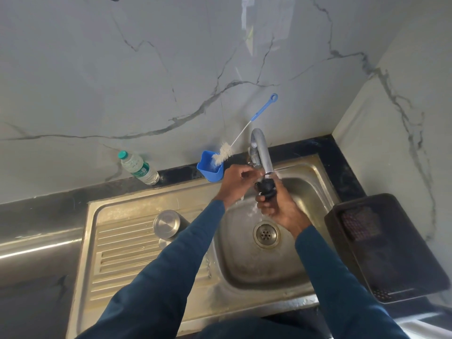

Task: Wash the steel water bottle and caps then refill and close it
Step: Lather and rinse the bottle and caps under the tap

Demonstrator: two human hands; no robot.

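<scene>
My right hand (278, 206) grips a black bottle cap (265, 189) under the chrome tap (261, 152), and water runs over it into the sink basin (244, 263). My left hand (236, 183) is at the cap's left side with curled fingers touching it. The steel water bottle (167, 225) stands upside down on the ribbed drainboard (122, 258) to the left, partly hidden by my left sleeve. A small steel cap (164, 242) shows just in front of it.
A blue cup (210, 168) holding a blue-handled bottle brush (244, 133) stands behind the sink by the tap. A clear plastic bottle (139, 167) with a green cap leans against the marble wall. A dark plastic basket (389, 248) sits on the right counter.
</scene>
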